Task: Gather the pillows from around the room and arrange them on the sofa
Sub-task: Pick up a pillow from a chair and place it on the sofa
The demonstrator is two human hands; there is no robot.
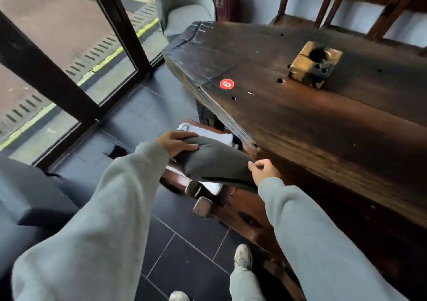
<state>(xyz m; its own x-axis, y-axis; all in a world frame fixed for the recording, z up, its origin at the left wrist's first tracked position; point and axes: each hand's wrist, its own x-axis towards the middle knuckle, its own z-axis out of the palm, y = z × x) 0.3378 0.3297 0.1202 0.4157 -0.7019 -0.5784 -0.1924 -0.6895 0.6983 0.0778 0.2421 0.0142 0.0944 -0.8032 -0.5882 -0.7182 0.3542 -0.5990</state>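
A dark grey pillow [212,159] lies on a low wooden seat [203,204] tucked under the edge of the big dark table. My left hand [178,143] grips the pillow's far left end, fingers wrapped over it. At the pillow's near right corner, my right hand [263,170] pinches the edge. Under the pillow a white cushion [221,136] covers the seat. Part of a grey sofa [30,194] shows at the left edge.
The long dark wooden table [312,115] fills the right side, with a wooden block [315,63] and a red number sticker [226,84] on it. Floor-to-ceiling windows [69,57] stand at left. A grey armchair [184,9] sits at the back. My feet stand on the dark tiled floor [184,243].
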